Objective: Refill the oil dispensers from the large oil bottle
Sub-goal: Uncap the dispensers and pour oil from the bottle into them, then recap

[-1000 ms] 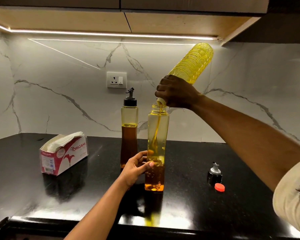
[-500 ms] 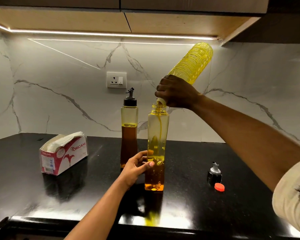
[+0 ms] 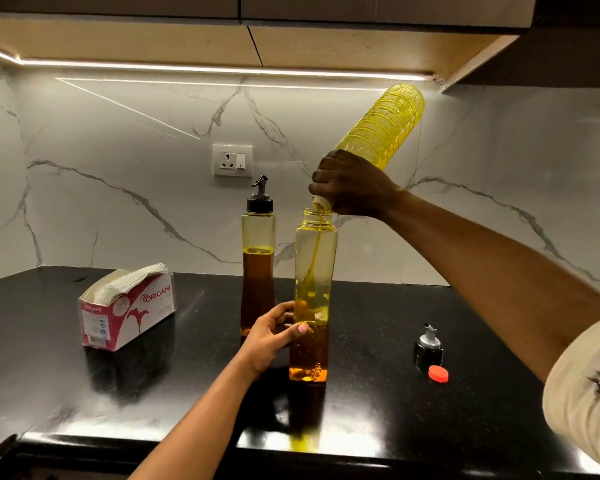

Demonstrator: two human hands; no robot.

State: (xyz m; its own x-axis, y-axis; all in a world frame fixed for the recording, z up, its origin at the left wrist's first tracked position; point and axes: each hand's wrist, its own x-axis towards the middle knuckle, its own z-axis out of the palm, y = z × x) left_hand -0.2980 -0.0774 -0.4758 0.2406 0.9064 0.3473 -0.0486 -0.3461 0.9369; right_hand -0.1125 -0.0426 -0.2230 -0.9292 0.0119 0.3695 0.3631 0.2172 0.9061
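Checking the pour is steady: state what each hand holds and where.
Right hand grips the large oil bottle at its neck; left hand grips the open dispenser around its lower middle.

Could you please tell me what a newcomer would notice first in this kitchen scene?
The large yellow oil bottle, tipped neck-down at upper right of centre by the right hand, sends a thin stream into the open dispenser at centre, which the left hand grips low down. Just behind-left stands a capped dispenser; a pourer cap and red cap lie to the right.
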